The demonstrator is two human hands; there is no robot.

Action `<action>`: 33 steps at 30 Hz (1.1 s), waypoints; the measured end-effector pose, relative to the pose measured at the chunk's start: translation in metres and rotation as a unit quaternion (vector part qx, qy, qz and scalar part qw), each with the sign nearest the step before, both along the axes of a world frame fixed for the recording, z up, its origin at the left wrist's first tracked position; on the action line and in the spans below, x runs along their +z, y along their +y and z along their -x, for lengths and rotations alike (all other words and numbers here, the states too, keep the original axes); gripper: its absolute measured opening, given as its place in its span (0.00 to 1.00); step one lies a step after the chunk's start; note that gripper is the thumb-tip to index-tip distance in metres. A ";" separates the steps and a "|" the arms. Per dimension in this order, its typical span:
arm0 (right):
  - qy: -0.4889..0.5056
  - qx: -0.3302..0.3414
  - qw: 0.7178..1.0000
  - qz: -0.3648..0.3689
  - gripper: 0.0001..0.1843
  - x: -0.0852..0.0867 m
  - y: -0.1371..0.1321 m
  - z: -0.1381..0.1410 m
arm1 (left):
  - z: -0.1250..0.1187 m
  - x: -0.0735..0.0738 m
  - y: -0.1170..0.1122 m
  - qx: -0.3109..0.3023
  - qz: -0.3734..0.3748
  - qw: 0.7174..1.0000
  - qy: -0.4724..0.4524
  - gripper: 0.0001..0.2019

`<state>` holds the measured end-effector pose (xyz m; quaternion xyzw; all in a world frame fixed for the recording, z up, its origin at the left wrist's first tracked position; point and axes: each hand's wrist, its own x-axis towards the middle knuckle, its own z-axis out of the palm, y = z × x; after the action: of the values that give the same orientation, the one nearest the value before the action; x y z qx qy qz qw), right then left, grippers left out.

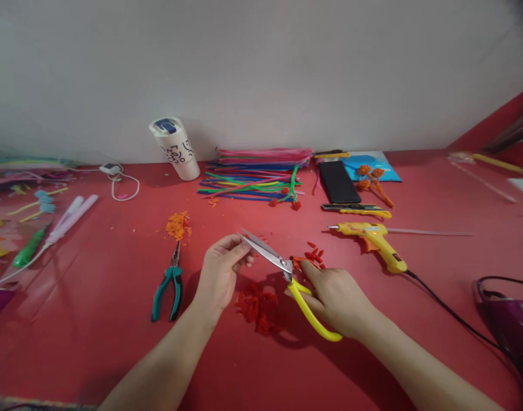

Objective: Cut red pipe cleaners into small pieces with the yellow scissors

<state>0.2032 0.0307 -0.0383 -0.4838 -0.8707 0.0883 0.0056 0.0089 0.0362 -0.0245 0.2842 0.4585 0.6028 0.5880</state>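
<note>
My right hand (336,297) grips yellow-handled scissors (282,264), the blades angled up and to the left. Their tips reach the fingers of my left hand (222,268), which are pinched together. Whatever lies between those fingertips is too small to make out, though tiny red bits show nearby. Below the blades is a pile of red fuzzy pieces (259,308). More red pieces (315,253) lie just beyond my right hand's fingers. To the left of my left hand are teal-handled pliers (174,279), their jaws touching a heap of orange fuzzy clippings (178,225).
At the wall stand a white tumbler (176,148) and a bundle of coloured pipe cleaners (253,177). A phone (339,181), a utility knife (351,209) and a yellow glue gun (373,237) with a trailing cord are on the right. A pink styling tool (71,222) lies left.
</note>
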 end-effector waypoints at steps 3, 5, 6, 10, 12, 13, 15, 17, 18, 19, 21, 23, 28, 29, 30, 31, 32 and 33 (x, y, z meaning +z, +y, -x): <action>0.000 0.001 1.000 -0.003 0.17 -0.001 -0.001 -0.001 | 0.000 0.000 0.000 0.001 -0.002 1.000 -0.017 0.02; -0.002 0.001 1.000 -0.004 0.17 -0.001 -0.001 -0.001 | 0.000 0.001 -0.001 0.001 -0.003 1.000 -0.027 0.02; -0.002 0.002 1.000 -0.004 0.17 -0.001 -0.001 -0.001 | 0.000 0.001 -0.001 0.000 -0.004 1.000 -0.031 0.02; 0.001 -0.001 1.000 -0.011 0.17 0.000 -0.001 0.000 | 0.000 0.002 -0.001 -0.011 -0.010 0.999 -0.043 0.02; 0.006 -0.003 1.000 -0.016 0.18 0.000 -0.001 0.000 | 0.000 0.003 -0.001 -0.012 -0.012 0.999 -0.051 0.02; 0.009 -0.004 1.000 -0.018 0.18 0.000 -0.001 0.000 | 0.000 0.003 -0.001 -0.012 -0.013 0.998 -0.055 0.02; 0.014 -0.006 1.000 -0.022 0.18 -0.001 -0.001 -0.001 | 0.000 0.003 -0.001 -0.012 -0.014 0.998 -0.059 0.02; 0.020 -0.015 0.999 -0.024 0.19 -0.001 0.000 -0.002 | 0.001 0.003 0.000 -0.015 -0.016 0.998 -0.056 0.01; 0.027 -0.023 0.999 -0.023 0.19 -0.002 0.001 -0.002 | 0.001 0.003 0.000 -0.016 -0.017 0.998 -0.052 0.01; 0.039 -0.034 0.998 -0.019 0.19 -0.002 0.002 -0.002 | 0.001 0.003 0.000 -0.016 -0.018 0.999 -0.048 0.01; 0.090 -0.060 0.994 0.008 0.18 0.000 0.003 0.000 | 0.001 0.002 0.000 -0.015 -0.017 0.999 -0.043 0.01; 0.184 -0.091 0.977 0.062 0.16 0.002 0.004 0.004 | -0.001 0.001 -0.002 -0.043 -0.005 0.998 -0.037 0.01; 0.441 -0.181 0.840 0.259 0.12 0.012 -0.001 0.014 | -0.011 0.000 -0.010 -0.209 0.049 0.976 -0.039 0.04; 0.471 -0.194 0.810 0.290 0.13 0.013 -0.002 0.015 | -0.013 0.000 -0.012 -0.235 0.063 0.969 -0.043 0.04; 0.493 -0.203 0.786 0.312 0.14 0.014 -0.003 0.016 | -0.015 0.000 -0.013 -0.257 0.079 0.962 -0.044 0.05; 0.508 -0.207 0.769 0.328 0.15 0.015 -0.004 0.016 | -0.017 -0.001 -0.014 -0.274 0.095 0.956 -0.041 0.05; 0.516 -0.208 0.758 0.339 0.15 0.015 -0.004 0.017 | -0.019 -0.001 -0.015 -0.286 0.108 0.951 -0.035 0.05; 0.519 -0.208 0.753 0.348 0.15 0.016 -0.004 0.017 | -0.020 -0.002 -0.016 -0.294 0.117 0.948 -0.023 0.05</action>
<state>0.1860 0.0270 -0.0228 -0.5014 -0.5210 0.6191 0.3064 0.0287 0.0198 -0.0261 0.3216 0.4087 0.3513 0.7786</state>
